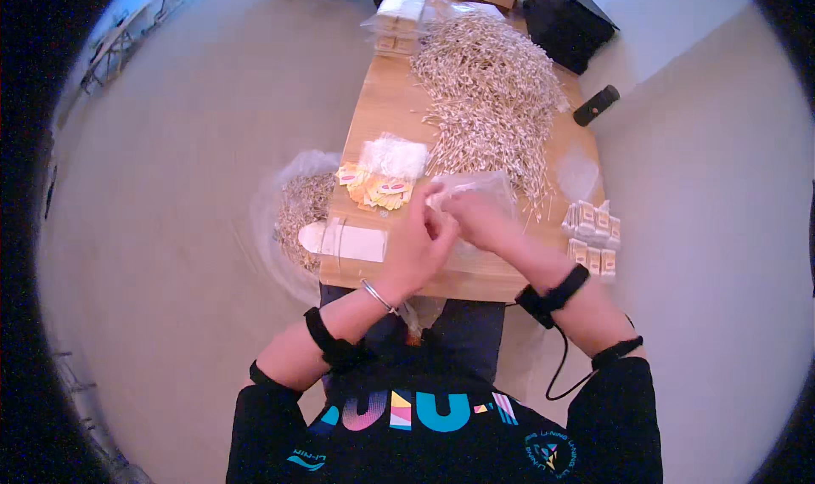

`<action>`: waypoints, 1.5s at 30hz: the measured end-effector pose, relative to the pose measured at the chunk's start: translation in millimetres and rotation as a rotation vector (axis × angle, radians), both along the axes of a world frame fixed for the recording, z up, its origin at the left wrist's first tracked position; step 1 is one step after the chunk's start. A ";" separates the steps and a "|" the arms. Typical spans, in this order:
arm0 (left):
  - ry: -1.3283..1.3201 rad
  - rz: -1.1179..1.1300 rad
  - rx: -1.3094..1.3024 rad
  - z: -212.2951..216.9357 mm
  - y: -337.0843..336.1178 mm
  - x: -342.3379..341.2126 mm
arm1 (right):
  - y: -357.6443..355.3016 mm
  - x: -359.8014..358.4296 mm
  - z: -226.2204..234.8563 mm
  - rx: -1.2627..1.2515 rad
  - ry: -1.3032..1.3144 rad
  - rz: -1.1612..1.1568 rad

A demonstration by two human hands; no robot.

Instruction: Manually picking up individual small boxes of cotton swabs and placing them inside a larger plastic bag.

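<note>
A clear plastic bag (488, 185) lies near the front of the table, just before a large heap of what look like cotton swabs (492, 85). My left hand (422, 236) is closed at the bag's left edge, thumb and fingers curled together. Beside it, my right hand (482, 221) has its fingers bent in at the same spot on the bag; motion blurs it a little. The fingertips of both hands meet there, and whatever sits between them is partly hidden. Left of my hands are yellow printed cards (373, 190) and a stack of clear small bags (394, 157).
Packed small bundles (592, 233) stand at the right edge. A white card strip (361, 244) lies front left. A floor bag of loose sticks (304, 208) leans beside the table. Farther back are wrapped stacks (401, 13), a black case (569, 21) and a black cylinder (596, 106).
</note>
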State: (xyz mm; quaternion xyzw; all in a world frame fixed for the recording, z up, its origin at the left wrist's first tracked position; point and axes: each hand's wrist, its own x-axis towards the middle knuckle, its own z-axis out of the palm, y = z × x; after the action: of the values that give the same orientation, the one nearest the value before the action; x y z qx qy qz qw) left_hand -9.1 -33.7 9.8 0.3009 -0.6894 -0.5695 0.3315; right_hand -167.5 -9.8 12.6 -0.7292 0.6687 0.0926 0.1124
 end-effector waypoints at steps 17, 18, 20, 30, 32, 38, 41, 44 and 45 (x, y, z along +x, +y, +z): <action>-0.982 -0.729 -0.893 -34.2 -56.2 -102.2 | 52.8 -24.2 26.5 -0.639 -0.778 -0.640; -0.945 -0.719 -0.857 -67.0 -75.7 -102.9 | 44.2 -19.1 27.6 -0.654 -0.791 -0.638; -0.767 -0.710 -0.747 -86.0 -87.7 -108.5 | 40.5 -23.0 18.7 -0.635 -0.854 -0.620; -0.812 -0.857 -0.821 -100.8 -122.4 -136.8 | 51.0 -49.8 -2.6 -0.824 -1.075 -0.614; -1.219 -1.097 -1.193 -110.1 -132.9 -144.3 | 72.9 -77.6 -13.0 -0.804 -0.966 -0.808; -1.157 -1.065 -1.229 -58.4 -85.8 -156.1 | 195.8 -184.9 -99.3 -0.499 -0.002 -1.338; -1.160 -1.071 -1.060 -65.2 -98.9 -152.8 | 208.7 -184.4 -124.2 -0.389 0.183 -1.464; -1.096 -0.998 -1.185 -101.6 -132.0 -138.9 | 199.4 -180.8 -130.3 -0.467 0.133 -1.446; -1.094 -1.002 -1.188 -100.7 -127.4 -141.3 | 200.4 -180.5 -130.2 -0.423 0.108 -1.482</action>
State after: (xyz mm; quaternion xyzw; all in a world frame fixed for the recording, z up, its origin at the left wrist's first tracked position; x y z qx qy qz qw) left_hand -150.3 -161.1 -91.0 -0.0227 -0.9748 0.0179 -0.2214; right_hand -347.9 190.6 -117.6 -0.0914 0.9902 -0.1012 -0.0297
